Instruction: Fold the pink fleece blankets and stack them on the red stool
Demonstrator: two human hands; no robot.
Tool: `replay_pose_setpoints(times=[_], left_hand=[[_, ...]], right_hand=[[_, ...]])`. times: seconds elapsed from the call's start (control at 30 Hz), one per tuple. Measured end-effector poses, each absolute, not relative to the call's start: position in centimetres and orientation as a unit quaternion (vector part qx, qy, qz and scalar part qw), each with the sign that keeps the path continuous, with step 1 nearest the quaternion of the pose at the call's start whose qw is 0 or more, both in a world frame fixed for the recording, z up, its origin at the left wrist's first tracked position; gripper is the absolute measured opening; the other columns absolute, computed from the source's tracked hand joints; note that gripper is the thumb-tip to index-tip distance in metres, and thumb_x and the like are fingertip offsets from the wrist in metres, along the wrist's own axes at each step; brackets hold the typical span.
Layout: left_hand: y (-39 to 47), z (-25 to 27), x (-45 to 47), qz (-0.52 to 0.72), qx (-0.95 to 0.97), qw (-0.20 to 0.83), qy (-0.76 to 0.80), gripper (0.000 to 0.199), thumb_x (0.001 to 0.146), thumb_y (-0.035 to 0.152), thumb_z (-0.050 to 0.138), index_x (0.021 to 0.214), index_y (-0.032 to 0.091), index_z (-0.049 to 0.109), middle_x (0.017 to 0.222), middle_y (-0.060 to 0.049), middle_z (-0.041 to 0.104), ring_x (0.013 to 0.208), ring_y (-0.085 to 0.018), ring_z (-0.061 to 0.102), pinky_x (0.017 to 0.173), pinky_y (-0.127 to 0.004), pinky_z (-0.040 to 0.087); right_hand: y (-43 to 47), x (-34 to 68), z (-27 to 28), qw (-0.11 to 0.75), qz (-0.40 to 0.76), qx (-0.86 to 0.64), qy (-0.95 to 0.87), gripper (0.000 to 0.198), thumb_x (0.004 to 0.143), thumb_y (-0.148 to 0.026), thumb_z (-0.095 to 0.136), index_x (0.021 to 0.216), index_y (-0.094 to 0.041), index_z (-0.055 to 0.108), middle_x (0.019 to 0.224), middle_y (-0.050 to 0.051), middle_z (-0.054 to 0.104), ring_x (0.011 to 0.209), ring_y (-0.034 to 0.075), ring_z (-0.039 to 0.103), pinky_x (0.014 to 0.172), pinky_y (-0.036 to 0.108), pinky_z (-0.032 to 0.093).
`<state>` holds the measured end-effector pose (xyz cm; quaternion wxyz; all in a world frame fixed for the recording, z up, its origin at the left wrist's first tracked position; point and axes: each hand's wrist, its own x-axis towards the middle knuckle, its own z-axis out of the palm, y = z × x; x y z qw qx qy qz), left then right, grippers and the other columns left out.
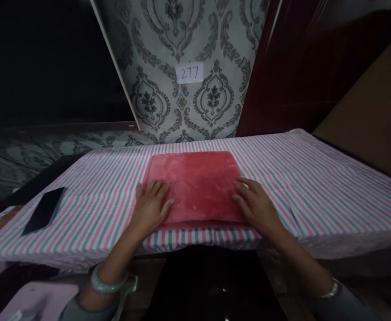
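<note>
A folded red plush cloth (pixel 198 187), which looks like a towel, lies at the front of the striped tablecloth (pixel 279 165). My left hand (pixel 150 207) rests on its left side, fingers stretched and spread, thumb pointing inward. At the cloth's right edge is my right hand (pixel 256 205), with its fingertips and thumb touching the top and slightly bent but apart. Neither hand grips the cloth. Along the front, the lower layer of the cloth shows as a darker band close to the table edge.
A black phone (pixel 44 210) lies on the left of the table. On the right is a thin pen-like object (pixel 294 216). Behind stand a large dark screen (pixel 48 62), a patterned wall with a paper marked 277 (pixel 189 72), and a dark red panel (pixel 292 67).
</note>
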<state>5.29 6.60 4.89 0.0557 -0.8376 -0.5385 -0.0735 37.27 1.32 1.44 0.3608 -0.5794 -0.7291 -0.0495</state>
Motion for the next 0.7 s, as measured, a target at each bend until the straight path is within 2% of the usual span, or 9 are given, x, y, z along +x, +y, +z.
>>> replay_pose_setpoints(times=[0.1,0.17,0.3,0.7], left_hand=[[5.9,5.2,8.0,-0.102,-0.859,0.064,-0.497,0.064,0.096,0.054,0.044,0.153,0.025,0.039,0.161,-0.011,0.034,0.151,-0.034,0.024,0.122,-0.063,0.007],[5.7,4.1,9.1,-0.104,-0.868,0.057,-0.483,0.072,0.092,0.061,0.049,0.154,0.027,0.037,0.164,-0.012,0.027,0.153,-0.036,0.018,0.121,-0.065,0.009],[5.7,1.1,9.4,-0.113,-0.859,0.04,-0.497,0.076,0.088,0.065,0.053,0.154,0.034,0.036,0.166,-0.01,0.021,0.153,-0.039,0.013,0.119,-0.069,0.014],[5.6,0.4,9.3,-0.132,-0.857,0.012,-0.498,0.075,0.088,0.064,0.055,0.154,0.034,0.037,0.165,-0.01,0.026,0.152,-0.039,0.017,0.118,-0.069,0.016]], right_hand=[[2.6,33.9,1.9,0.305,-0.069,-0.558,-0.769,0.06,0.1,-0.049,0.043,0.153,-0.022,0.041,0.157,0.012,0.039,0.145,0.033,0.032,0.115,0.055,0.03],[3.1,32.3,1.1,0.252,-0.067,-0.562,-0.785,0.066,0.096,-0.056,0.048,0.155,-0.026,0.038,0.161,0.009,0.032,0.148,0.036,0.024,0.115,0.06,0.026],[3.3,31.5,-1.3,0.204,-0.062,-0.568,-0.795,0.067,0.093,-0.06,0.051,0.153,-0.032,0.041,0.161,0.006,0.032,0.148,0.038,0.024,0.114,0.063,0.025],[3.2,31.9,-2.4,0.227,-0.08,-0.56,-0.793,0.061,0.095,-0.053,0.05,0.151,-0.032,0.044,0.159,0.005,0.037,0.146,0.037,0.028,0.113,0.062,0.028]])
